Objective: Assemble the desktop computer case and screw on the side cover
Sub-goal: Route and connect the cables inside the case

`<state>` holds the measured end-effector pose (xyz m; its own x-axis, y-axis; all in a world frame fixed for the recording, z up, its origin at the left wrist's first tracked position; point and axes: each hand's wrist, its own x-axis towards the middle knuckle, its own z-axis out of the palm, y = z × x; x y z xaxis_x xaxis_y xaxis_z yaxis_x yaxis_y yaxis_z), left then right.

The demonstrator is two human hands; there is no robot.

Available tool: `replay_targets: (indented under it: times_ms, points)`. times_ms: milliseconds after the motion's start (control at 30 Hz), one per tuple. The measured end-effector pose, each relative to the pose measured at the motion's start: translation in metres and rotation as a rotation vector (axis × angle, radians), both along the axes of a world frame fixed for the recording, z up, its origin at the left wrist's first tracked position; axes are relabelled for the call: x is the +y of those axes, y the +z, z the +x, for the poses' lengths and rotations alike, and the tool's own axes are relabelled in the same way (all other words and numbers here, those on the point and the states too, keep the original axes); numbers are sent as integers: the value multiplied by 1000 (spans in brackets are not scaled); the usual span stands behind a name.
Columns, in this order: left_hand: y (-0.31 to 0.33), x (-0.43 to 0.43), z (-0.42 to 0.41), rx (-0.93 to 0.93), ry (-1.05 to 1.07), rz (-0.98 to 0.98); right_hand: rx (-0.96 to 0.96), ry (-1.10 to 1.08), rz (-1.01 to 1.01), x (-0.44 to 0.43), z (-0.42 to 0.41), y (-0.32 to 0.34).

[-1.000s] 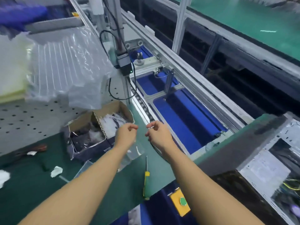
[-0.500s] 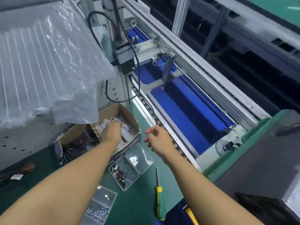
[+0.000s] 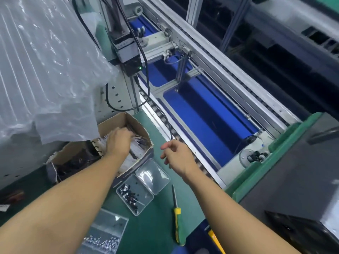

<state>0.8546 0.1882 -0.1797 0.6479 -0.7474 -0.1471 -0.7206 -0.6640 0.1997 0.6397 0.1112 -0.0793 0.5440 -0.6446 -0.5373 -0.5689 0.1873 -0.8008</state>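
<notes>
The dark grey computer case [image 3: 300,182] lies at the right on a green-edged pallet [image 3: 256,176]. My left hand [image 3: 118,142] reaches into a cardboard box [image 3: 136,123] of thin white strips; its fingertips are buried among them, so a grip cannot be made out. My right hand [image 3: 177,156] hovers above the green mat with loosely curled fingers and nothing visible in it. Below it, an open clear box of dark screws [image 3: 130,197] sits on the mat. A screwdriver with a yellow-green handle [image 3: 177,222] lies beside it.
A second clear box with silver screws [image 3: 104,237] sits near the bottom edge. A large clear plastic wrap [image 3: 45,70] hangs over the perforated bench at the left. A conveyor with a blue bed [image 3: 201,116] and metal rails runs diagonally behind the mat. A black cable [image 3: 146,85] drops from a mounted unit.
Both hands were together, pinching something small. The left hand then moved left into the cardboard box and now sits deeper among the strips. The right hand stayed hovering. The camera tilted down.
</notes>
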Motion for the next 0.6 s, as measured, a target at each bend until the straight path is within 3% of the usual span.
replay_targets:
  times_ms: [133, 333, 600]
  points:
    - [9, 10, -3, 38, 39, -76, 3, 7, -5, 6, -2, 4]
    - [34, 25, -17, -57, -115, -95, -1, 22, -12, 16, -13, 15]
    - [59, 33, -24, 298, 111, -329, -48, 11, -30, 23, -21, 34]
